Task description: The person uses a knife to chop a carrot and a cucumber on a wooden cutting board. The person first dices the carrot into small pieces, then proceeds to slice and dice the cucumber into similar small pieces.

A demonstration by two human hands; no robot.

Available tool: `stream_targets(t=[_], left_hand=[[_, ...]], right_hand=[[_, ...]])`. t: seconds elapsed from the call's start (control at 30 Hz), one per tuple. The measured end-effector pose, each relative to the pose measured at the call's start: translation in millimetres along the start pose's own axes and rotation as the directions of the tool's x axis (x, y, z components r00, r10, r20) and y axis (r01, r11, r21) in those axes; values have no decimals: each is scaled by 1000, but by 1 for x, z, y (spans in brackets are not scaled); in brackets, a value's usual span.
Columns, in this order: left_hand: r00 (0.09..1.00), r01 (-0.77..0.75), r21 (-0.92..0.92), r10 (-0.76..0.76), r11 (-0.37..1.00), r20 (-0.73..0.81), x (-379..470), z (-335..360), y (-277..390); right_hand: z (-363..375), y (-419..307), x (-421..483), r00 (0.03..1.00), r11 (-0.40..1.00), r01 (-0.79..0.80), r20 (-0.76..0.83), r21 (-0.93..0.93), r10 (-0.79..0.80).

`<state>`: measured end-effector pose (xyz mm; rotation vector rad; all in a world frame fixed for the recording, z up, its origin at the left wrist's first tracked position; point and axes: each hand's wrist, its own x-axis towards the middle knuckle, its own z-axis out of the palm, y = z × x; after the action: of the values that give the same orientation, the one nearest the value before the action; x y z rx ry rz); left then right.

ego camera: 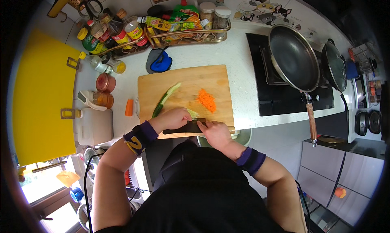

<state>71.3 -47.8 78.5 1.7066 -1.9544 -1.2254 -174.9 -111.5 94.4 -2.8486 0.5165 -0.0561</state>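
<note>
Near the front edge of a wooden cutting board [182, 77], my right hand [215, 133] grips a dark-bladed kitchen knife [184, 127], with its wooden handle end showing at the right. My left hand [174, 119] has its fingers curled beside the blade, over pale green shreds [192, 113]; what lies beneath the fingertips is hidden. A long cut piece of cucumber [166, 98], dark green skin and pale flesh, lies left of centre on the board. A heap of finely shredded carrot [207, 101] rests on the right side of the board.
A carrot piece [129, 107] lies left of the board. Bottles and spice jars fill a metal rack [189, 34] behind, beside a blue and grey mitt [160, 61]. A frying pan [294, 59] sits on the black cooktop [271, 102]. A bowl [245, 137] shows below the board's front edge.
</note>
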Motion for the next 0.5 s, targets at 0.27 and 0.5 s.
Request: stream_targets(t=[0.27, 0.5], left_hand=[[998, -45, -38, 44, 998, -34, 7, 1, -24], [994, 109, -237, -109, 966, 13, -13, -18, -10]], right_hand=[[-7, 8, -18, 1000, 1000, 18, 8, 3, -18], [-11, 26, -35, 1000, 1000, -15, 24, -22, 16]])
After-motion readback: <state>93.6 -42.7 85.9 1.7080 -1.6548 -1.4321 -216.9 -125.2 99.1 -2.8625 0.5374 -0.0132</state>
